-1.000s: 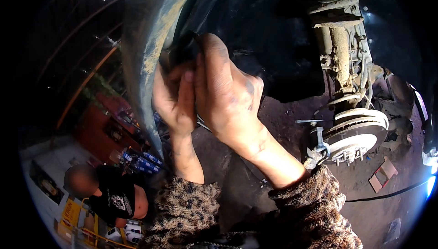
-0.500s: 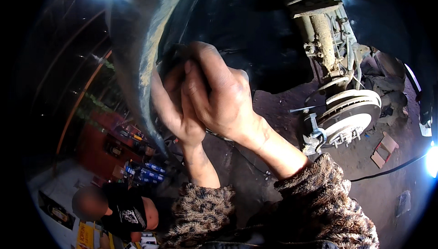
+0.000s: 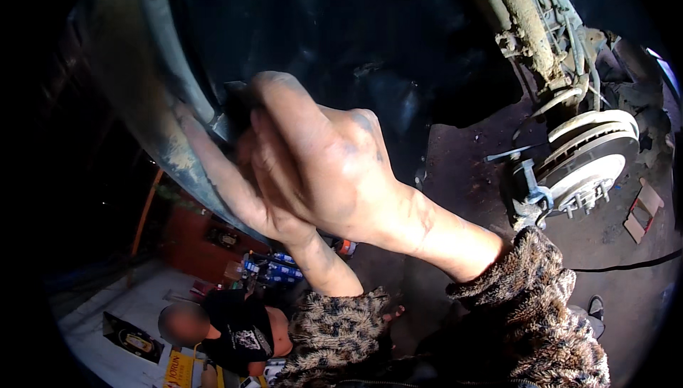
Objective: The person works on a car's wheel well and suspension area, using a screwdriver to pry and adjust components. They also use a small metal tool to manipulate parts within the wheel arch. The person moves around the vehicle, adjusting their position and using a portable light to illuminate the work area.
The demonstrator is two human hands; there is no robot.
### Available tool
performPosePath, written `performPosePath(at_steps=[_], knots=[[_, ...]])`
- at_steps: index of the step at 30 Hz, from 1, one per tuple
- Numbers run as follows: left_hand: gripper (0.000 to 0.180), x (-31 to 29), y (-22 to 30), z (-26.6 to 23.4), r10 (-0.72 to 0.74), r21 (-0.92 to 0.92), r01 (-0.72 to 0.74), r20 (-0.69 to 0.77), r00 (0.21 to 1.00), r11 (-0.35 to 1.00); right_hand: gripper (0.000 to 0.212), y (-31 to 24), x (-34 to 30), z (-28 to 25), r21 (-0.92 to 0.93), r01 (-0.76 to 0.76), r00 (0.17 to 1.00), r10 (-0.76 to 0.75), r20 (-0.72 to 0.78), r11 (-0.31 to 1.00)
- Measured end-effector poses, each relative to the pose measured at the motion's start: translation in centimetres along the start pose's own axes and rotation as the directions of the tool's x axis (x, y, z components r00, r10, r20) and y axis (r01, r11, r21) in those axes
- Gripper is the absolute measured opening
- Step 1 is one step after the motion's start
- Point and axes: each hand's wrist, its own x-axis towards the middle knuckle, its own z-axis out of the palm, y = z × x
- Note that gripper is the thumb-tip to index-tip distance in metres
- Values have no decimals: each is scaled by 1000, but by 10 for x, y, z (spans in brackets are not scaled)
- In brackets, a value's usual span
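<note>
A curved dark fender (image 3: 131, 75), scuffed and dirty along its lip, arches over the left side. My left hand (image 3: 238, 189) lies against this lip, one long finger stretched along it; its other fingers are largely hidden behind my right hand. My right hand (image 3: 341, 160) is closed, its fingers curled inward beside the fender lip and the dark wheel-arch liner (image 3: 356, 46). Whatever its fingertips pinch is out of sight. The two hands overlap at the left palm.
To the right hangs a muddy strut (image 3: 530, 29) above a bare brake disc (image 3: 590, 164) with studs. A red open box (image 3: 644, 210) and a black cable (image 3: 629, 267) lie on the floor. Another person (image 3: 242, 331) is at lower left, near blue containers (image 3: 274, 268).
The fender and both hands sit further left and the strut and disc further right in the view. My right hand stays closed beside the fender lip. A shoe now shows at lower right.
</note>
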Motion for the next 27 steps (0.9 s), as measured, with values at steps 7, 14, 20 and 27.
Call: performPosePath(at_steps=[7, 14, 20, 27], knots=[[54, 12, -26, -9, 111, -76, -109, 26, 993, 991, 26, -2, -10, 1, 60, -72, 997, 70, 42, 996], [53, 3, -24, -18, 25, -65, -19, 97, 995, 998, 28, -6, -5, -3, 55, -98, 989, 92, 113, 994], [57, -3, -29, -33, 105, -54, -96, 218, 970, 994, 18, -6, -3, -3, 142, -177, 981, 163, 106, 974], [54, -6, -27, -35, 155, -121, -128, 251, 955, 984, 18, -10, 4, -13, 13, -157, 968, 151, 203, 988]])
